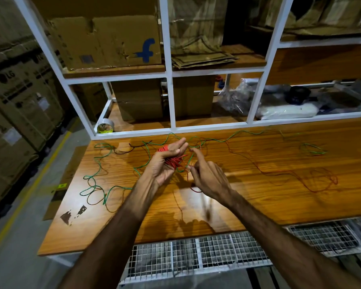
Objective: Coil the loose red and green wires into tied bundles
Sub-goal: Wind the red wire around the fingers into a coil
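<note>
A coil of red wire (171, 158) is wound around my left hand (165, 163), whose fingers stretch out straight while the thumb lies over the coil. My right hand (206, 178) is just to its right, pinching a strand of red wire near the coil, index finger raised. A loose red wire (290, 176) trails right across the wooden table (238, 205) and ends in loops. A green wire (100, 167) lies in tangled loops on the left and runs along the table's back edge to the right (313, 150).
White metal shelving (169, 101) rises behind the table, holding cardboard boxes (104, 42), plastic bags and a tape roll (105, 127). Stacked cartons (19, 97) stand at the left. A wire mesh rack (196, 253) sits below the table's front edge.
</note>
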